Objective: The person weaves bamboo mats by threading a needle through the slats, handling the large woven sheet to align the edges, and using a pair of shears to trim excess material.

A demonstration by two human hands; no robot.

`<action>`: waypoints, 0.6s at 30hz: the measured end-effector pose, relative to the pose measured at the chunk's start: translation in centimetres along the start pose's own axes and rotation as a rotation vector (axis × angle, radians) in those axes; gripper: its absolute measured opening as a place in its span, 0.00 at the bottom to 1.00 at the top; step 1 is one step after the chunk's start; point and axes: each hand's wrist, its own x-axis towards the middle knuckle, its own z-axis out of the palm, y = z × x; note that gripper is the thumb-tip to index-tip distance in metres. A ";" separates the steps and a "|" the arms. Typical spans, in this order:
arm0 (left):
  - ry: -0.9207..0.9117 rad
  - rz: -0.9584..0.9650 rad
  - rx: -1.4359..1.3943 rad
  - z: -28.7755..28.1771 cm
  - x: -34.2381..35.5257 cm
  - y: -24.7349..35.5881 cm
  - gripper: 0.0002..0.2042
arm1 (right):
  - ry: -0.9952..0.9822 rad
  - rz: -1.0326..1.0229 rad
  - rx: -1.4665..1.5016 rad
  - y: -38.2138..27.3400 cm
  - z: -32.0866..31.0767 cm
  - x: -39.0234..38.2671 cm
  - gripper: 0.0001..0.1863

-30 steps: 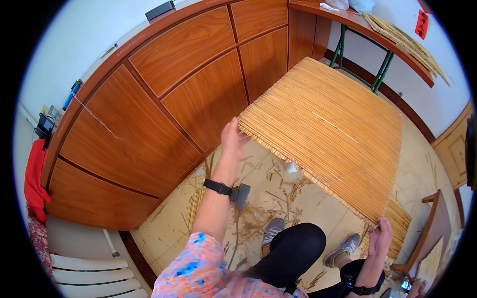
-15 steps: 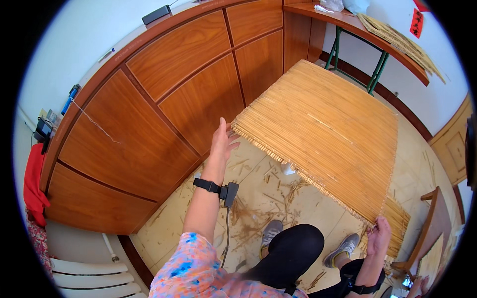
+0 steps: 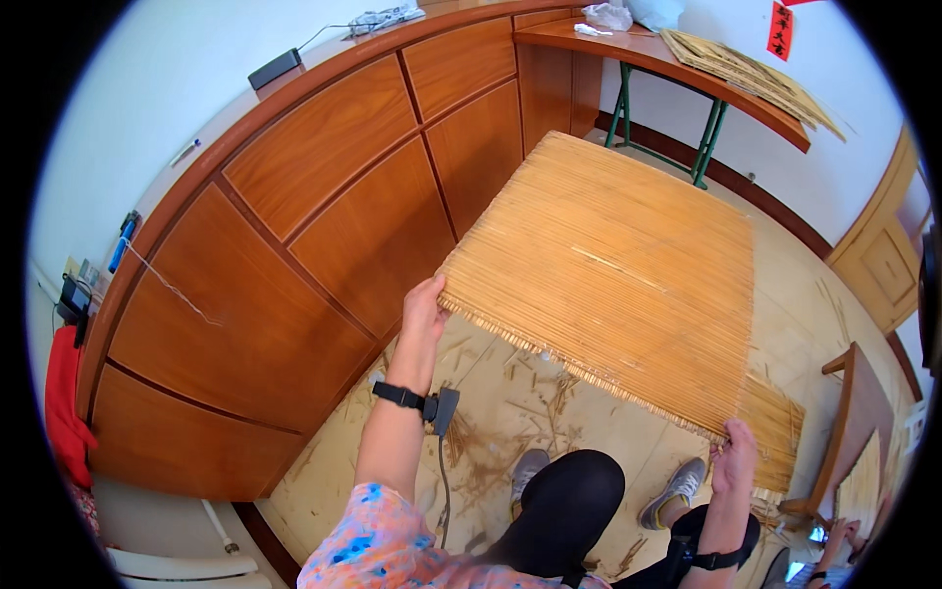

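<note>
Head view, both hands (image 3: 424, 309) (image 3: 736, 456) apparently gripping straw mat (image 3: 613, 270)

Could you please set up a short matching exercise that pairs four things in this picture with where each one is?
Things:
1. left hand
2. right hand
3. straw mat
4. red cloth

Places:
A. at the mat's near right corner
B. hanging at the far left, beside the wooden cabinets
C. at the mat's near left corner
D. spread out flat over the floor

Pairs: 1-C, 2-A, 3-D, 4-B
</note>
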 end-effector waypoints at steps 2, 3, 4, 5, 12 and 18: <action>-0.009 -0.029 -0.007 0.5 -1.1 0.4 0.11 | 0.061 0.005 -0.016 -0.2 0.1 0.0 0.02; -0.031 -0.069 0.010 0.3 -1.8 0.9 0.11 | 0.063 0.002 -0.012 -0.2 0.2 -0.1 0.02; -0.052 -0.108 0.026 0.3 -2.1 1.3 0.12 | 0.070 0.008 -0.004 -0.2 0.3 -0.2 0.02; -0.057 -0.107 0.027 0.5 -1.9 1.4 0.12 | 0.076 0.013 0.002 -0.3 0.3 -0.2 0.03; -0.126 -0.093 0.115 -1.0 -0.6 2.3 0.11 | 0.025 0.056 0.028 0.6 0.0 0.2 0.03; -0.327 -0.195 0.308 -0.3 -2.3 3.9 0.10 | 0.060 0.041 0.044 0.1 -1.6 1.4 0.03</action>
